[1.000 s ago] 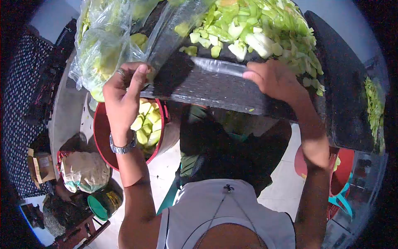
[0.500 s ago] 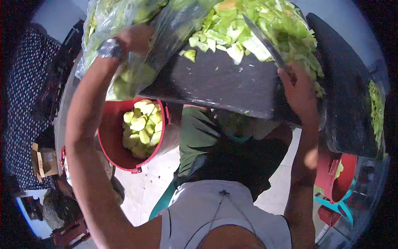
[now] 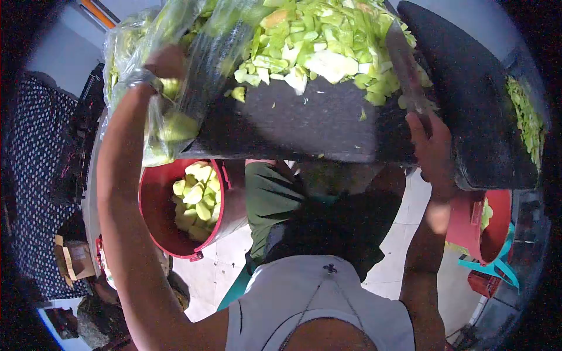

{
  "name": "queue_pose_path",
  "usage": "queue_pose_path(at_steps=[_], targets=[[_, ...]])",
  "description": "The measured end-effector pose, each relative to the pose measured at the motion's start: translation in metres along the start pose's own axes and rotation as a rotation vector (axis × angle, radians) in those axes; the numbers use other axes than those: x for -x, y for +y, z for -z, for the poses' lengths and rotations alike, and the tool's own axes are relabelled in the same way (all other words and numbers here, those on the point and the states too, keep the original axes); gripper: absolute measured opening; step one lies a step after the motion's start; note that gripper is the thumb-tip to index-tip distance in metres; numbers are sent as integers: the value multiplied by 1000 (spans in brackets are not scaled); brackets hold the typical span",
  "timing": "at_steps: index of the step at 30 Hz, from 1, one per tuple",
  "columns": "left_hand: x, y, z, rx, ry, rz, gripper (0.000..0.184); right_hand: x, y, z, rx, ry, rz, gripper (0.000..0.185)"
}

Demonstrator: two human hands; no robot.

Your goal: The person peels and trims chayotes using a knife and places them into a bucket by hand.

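My right hand (image 3: 433, 143) is closed round the handle of a knife (image 3: 404, 61), whose blade points away over the right side of the dark board (image 3: 328, 126). Beyond the blade lies a heap of pale green peelings (image 3: 333, 44). My left hand (image 3: 168, 61), with a band at the wrist, is at a clear plastic bag (image 3: 205, 76) of green produce. Plastic and blur hide its fingers, so I cannot tell its grip. One larger green piece (image 3: 181, 127) shows through the bag's near end.
Below the bag stands a red bucket (image 3: 153, 219) with peeled, pale green pieces (image 3: 199, 199) in it. On the right are a second dark board (image 3: 468, 117) with green scraps (image 3: 525, 117) and another red bucket (image 3: 497, 225). A cardboard box (image 3: 76, 257) lies at far left.
My right hand has moved slightly right and nearer my body, and the knife blade has swung to the right. My left hand has shifted left along the bag. The whole view has shifted slightly.
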State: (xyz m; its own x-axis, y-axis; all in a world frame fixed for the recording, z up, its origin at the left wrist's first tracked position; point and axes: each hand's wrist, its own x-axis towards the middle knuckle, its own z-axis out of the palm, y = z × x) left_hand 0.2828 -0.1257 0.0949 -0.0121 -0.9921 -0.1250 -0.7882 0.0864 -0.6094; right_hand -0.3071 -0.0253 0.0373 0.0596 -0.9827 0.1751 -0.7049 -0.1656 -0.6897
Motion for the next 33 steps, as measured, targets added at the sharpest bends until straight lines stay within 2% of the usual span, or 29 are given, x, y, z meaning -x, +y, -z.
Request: queue_pose_path(at_steps=[1, 2, 3, 4, 6, 8, 9, 10, 11, 12, 13, 14, 15, 16, 18, 19, 20, 23, 24, 26, 29, 32, 33], targets=[[17, -3, 43, 51, 13, 37, 47, 2, -4, 0, -35, -6, -41, 37], [29, -31, 40, 533, 432, 70, 57, 5, -7, -1, -66, -12, -82, 36], [39, -43, 56, 425, 767, 12, 54, 6, -8, -1, -78, -11, -86, 35], [52, -37, 90, 626, 701, 74, 50, 7, -9, -3, -92, -8, -90, 34], [77, -20, 112, 1116, 912, 394, 43, 9, -9, -12, -161, -12, -116, 32], [87, 13, 97, 1599, 1154, 148, 46, 7, -5, -22, -262, -11, -146, 32], [90, 58, 107, 2351, 1182, 158, 41, 7, -3, -27, -188, 8, -123, 33], [102, 101, 117, 2675, 1082, 249, 47, 5, -2, -32, -111, 32, -99, 34], [109, 129, 106, 2866, 775, 151, 54, 4, -2, -33, -32, 53, -77, 34], [103, 152, 95, 3027, 538, 350, 58, 6, -2, -33, -127, -3, -85, 35], [101, 176, 73, 3199, 145, -139, 62, 5, -3, -32, -223, -56, -88, 35], [105, 205, 84, 3192, 101, -55, 63, 4, -4, -31, -319, -110, -89, 35], [108, 227, 92, 3247, 86, 53, 62, 4, -6, -29, -287, -115, -70, 36], [107, 242, 95, 3413, 52, -93, 62, 4, -9, -27, -256, -115, -50, 38], [106, 262, 101, 3471, 9, -396, 63, 6, -24, -20, -220, -99, -30, 38], [111, 269, 111, 3444, 22, -371, 63, 7, -42, -14, -212, -85, -24, 35], [111, 274, 112, 3370, -58, -403, 63, 8, -50, -11, -204, -75, -17, 32], [102, 290, 101, 3083, -76, -356, 71, -19, -19, -31, -31, -12, 53, 47], [102, 293, 101, 3009, -89, -418, 71, -21, -14, -37, -30, -55, 8, 46], [101, 294, 99, 3076, -187, -632, 71, -25, -9, -43, -25, -141, -75, 45], [110, 297, 122, 3381, -62, -282, 73, -10, -33, -36, -194, 10, 1, 26], [117, 305, 126, 3350, -37, -264, 76, -2, -46, -29, -252, -62, -8, 33], [123, 305, 127, 3352, -195, -412, 75, -1, -48, -29, -262, -73, 0, 34]])
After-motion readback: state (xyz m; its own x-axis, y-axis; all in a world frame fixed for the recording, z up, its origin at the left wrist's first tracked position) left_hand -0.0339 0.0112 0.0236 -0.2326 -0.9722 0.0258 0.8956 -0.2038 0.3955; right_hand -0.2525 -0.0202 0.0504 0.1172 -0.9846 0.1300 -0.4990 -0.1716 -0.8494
